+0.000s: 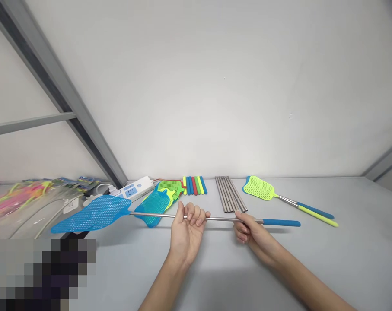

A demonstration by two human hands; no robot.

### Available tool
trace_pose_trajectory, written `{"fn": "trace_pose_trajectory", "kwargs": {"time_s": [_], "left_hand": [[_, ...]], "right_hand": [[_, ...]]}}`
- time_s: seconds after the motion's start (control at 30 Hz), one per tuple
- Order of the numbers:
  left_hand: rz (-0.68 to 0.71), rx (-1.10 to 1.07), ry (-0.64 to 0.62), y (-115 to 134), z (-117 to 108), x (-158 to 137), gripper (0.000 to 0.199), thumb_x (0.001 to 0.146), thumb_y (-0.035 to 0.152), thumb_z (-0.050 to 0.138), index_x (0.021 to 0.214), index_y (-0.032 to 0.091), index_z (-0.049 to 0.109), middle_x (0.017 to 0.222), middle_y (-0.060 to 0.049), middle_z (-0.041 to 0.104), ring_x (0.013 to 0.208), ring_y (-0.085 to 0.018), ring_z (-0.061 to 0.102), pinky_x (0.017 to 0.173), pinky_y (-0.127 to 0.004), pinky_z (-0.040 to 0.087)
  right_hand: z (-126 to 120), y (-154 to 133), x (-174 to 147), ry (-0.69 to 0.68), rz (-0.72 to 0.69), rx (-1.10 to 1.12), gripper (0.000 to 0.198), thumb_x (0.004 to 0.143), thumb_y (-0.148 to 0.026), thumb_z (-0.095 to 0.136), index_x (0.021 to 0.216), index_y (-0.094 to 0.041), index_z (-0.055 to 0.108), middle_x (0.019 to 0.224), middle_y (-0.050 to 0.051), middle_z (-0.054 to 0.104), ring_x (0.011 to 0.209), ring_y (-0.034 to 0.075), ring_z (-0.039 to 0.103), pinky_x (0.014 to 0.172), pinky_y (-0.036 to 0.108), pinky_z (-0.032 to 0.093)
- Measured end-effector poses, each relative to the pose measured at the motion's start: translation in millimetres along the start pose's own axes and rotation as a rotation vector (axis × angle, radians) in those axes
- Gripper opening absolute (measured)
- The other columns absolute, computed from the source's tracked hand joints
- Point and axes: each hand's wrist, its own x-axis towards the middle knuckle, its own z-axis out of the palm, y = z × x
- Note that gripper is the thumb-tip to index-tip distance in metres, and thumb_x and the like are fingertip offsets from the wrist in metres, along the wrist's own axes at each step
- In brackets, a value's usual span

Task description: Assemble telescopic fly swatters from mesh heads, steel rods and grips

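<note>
A blue fly swatter (pixel 95 212) is held level above the table, its mesh head to the left and its blue grip to the right. My left hand (pixel 188 231) has its fingers curled round the middle of the metal rod, palm turned up. My right hand (pixel 249 231) pinches the rod just left of the blue grip. Behind my left hand lie loose swatter heads (pixel 154 205) in blue, yellow, green and red. Farther back is a row of coloured grips (pixel 195 185), with several metal tubes (pixel 230 194) to its right.
Two assembled swatters, one yellow-green (pixel 259 188) over a blue one, lie at the right. A white power strip (pixel 135 188) with cables sits at the back left, near a grey metal frame (pixel 69 95). Plastic bags with pink and yellow items (pixel 23 198) lie far left.
</note>
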Motion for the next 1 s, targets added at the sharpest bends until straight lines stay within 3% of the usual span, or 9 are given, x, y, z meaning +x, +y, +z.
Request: {"fn": "trace_pose_trajectory", "kwargs": {"time_s": [0.13,0.27,1.0], "left_hand": [[0.050,0.006,0.031,4.4,4.8,-1.3,0.038,0.081,0.033,0.037,0.048,0.017,0.027,0.044,0.006,0.019,0.041,-0.007,0.024,0.051,-0.025,0.035],[0.098,0.044,0.078,6.5,8.2,-1.4,0.039,0.081,0.035,0.035,0.048,0.018,0.025,0.043,0.007,0.015,0.039,-0.007,0.022,0.046,-0.024,0.031],[0.148,0.064,0.149,14.9,8.5,-0.3,0.042,0.082,0.039,0.029,0.046,0.018,0.026,0.043,0.007,0.009,0.037,-0.007,0.014,0.042,-0.023,0.027]], "right_hand": [[-0.8,1.0,-0.2,0.004,0.021,0.054,0.037,0.072,-0.040,0.050,0.049,-0.018,0.031,0.048,-0.006,0.023,0.043,0.007,0.023,0.046,0.024,0.023],[1.4,-0.1,-1.3,0.002,0.050,0.091,0.036,0.072,-0.038,0.051,0.049,-0.018,0.030,0.048,-0.006,0.022,0.043,0.007,0.020,0.045,0.024,0.022],[2.0,-5.7,-4.2,-0.054,0.134,0.151,0.034,0.069,-0.034,0.055,0.051,-0.017,0.031,0.051,-0.006,0.023,0.044,0.006,0.018,0.043,0.023,0.021]]}}
